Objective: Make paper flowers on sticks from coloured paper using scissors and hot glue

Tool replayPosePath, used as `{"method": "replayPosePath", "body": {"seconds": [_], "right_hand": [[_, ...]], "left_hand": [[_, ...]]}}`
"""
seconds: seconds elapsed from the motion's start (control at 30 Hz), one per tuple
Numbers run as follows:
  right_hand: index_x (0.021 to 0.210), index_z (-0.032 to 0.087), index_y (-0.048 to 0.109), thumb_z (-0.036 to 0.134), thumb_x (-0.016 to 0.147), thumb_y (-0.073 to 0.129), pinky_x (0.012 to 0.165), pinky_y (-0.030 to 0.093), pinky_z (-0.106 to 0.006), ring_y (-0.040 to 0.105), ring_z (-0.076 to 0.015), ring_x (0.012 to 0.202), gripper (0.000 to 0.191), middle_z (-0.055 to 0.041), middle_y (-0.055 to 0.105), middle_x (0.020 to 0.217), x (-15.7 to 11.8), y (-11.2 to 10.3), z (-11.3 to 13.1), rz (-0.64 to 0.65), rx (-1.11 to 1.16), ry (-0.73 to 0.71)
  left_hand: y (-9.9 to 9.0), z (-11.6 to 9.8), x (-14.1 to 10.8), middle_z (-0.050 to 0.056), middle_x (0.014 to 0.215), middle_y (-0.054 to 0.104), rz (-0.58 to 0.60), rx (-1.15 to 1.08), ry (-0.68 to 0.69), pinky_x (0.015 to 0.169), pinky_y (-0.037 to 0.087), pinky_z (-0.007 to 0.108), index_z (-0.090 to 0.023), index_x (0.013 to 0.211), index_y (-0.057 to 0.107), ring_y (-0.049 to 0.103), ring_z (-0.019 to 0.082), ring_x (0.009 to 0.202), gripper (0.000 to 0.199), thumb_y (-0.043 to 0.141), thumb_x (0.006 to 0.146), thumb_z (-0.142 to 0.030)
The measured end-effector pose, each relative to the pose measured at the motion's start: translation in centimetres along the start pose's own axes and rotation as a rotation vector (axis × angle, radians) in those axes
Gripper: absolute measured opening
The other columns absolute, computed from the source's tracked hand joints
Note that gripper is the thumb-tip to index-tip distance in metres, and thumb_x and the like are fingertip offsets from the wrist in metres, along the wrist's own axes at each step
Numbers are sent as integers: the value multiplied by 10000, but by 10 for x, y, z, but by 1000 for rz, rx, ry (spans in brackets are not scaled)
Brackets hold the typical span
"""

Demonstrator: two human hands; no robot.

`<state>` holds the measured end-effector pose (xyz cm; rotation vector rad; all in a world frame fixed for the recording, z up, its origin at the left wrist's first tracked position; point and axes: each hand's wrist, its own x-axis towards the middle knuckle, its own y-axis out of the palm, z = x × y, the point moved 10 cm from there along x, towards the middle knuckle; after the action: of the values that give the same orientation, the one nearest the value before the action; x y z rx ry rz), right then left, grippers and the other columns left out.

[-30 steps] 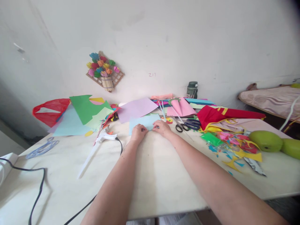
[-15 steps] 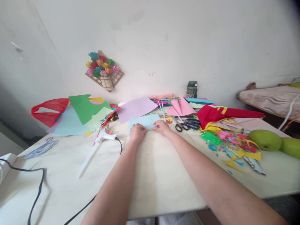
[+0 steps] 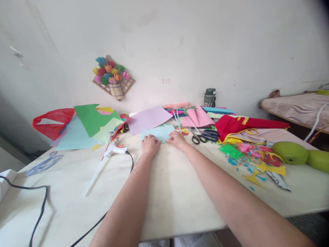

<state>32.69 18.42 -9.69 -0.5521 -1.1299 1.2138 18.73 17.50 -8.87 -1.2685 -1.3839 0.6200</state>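
A sheet of light blue paper (image 3: 164, 131) lies flat on the table in front of me. My left hand (image 3: 150, 145) rests on its near left part, fingers curled and closed at the paper's near edge. At the near right part, my right hand (image 3: 177, 140) pinches the same edge, thumb and fingertips together. A small gap of paper shows between the two hands. Right of my right hand lie black-handled scissors (image 3: 199, 139). A white glue gun (image 3: 114, 149) with a glue stick in it sits left of my left hand.
Coloured paper, including a green sheet (image 3: 89, 118) and a purple sheet (image 3: 147, 119), covers the back. A black cord (image 3: 41, 212) crosses the left side. Paper scraps (image 3: 257, 168), a red cloth (image 3: 231, 127) and green fruit (image 3: 290, 153) lie right. A bottle (image 3: 210, 97) stands behind.
The view has shifted very slightly. My left fingers have changed position a little at the paper's edge; the paper and my right hand look almost the same.
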Motion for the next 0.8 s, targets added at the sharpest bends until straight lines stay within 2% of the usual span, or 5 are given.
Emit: {"method": "replayPosePath", "body": {"seconds": [0.3, 0.8], "right_hand": [[575, 180, 652, 369, 663, 622, 758, 354, -253, 490, -188, 899, 210, -40, 614, 915, 2, 1, -1, -29, -33, 2], [582, 196, 664, 471, 635, 623, 748, 349, -250, 498, -176, 869, 283, -52, 604, 889, 3, 0, 0, -18, -55, 60]], "left_hand": [[-1, -2, -2, 51, 1069, 532, -2, 129, -31, 859, 268, 369, -213, 777, 623, 383, 239, 1018, 272, 440, 759, -415], [-4, -1, -3, 56, 1030, 555, -30, 148, -48, 956, 164, 458, -200, 738, 618, 388, 254, 1030, 293, 442, 751, -434]]}}
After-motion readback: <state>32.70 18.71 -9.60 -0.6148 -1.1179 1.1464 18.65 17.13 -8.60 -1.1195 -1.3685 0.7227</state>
